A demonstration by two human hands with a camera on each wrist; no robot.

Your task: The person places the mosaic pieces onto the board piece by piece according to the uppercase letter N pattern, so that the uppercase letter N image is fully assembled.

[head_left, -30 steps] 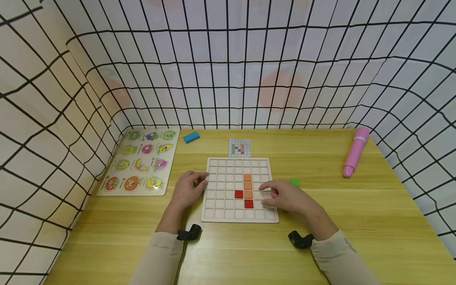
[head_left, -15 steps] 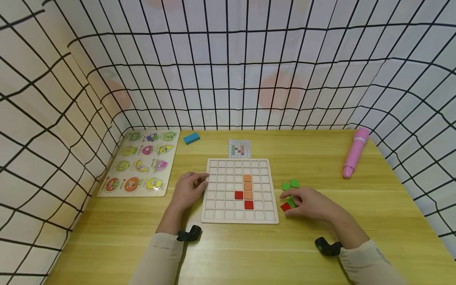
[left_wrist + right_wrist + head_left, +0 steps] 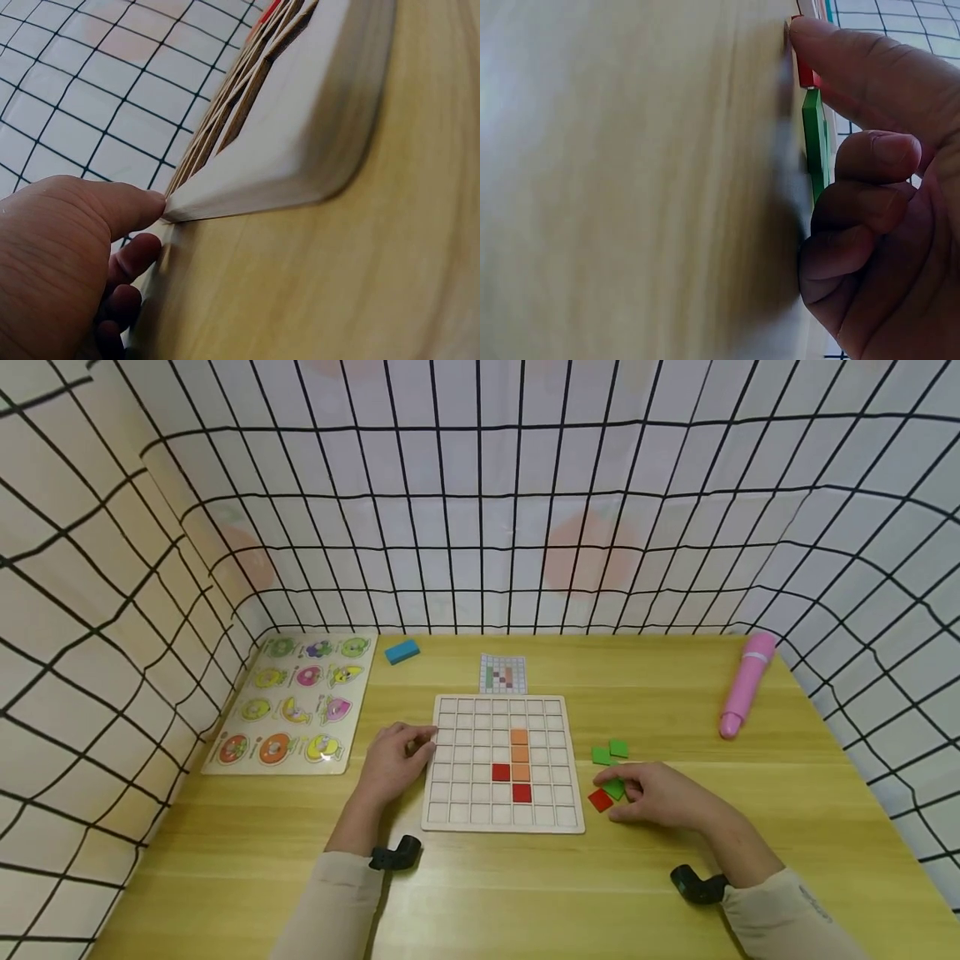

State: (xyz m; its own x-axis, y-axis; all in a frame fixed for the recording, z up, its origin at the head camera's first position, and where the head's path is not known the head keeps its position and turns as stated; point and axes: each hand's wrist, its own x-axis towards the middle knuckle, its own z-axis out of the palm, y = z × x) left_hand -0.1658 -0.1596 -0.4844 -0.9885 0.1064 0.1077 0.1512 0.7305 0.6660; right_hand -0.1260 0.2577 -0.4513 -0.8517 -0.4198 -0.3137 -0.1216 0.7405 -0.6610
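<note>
A pale wooden grid board lies flat on the table with three orange tiles in one column and two red tiles on it. At its left edge my left hand rests, thumb and index fingertips touching the rim. To the right of the board my right hand hovers low, index and thumb apart near a loose red tile. Partly under that hand is a green tile; two more green tiles lie farther back. In the right wrist view the thumb overlaps the red tile.
Behind the board lies a small printed pattern card. A blue block and a fruit picture board are at the left. Far right is a pink pen-shaped object. Black wire mesh encloses the table's back and sides.
My right hand has moved right, from above the board to the loose tiles, uncovering several of them. Its last shift is slight. My left hand stays at the board's edge.
</note>
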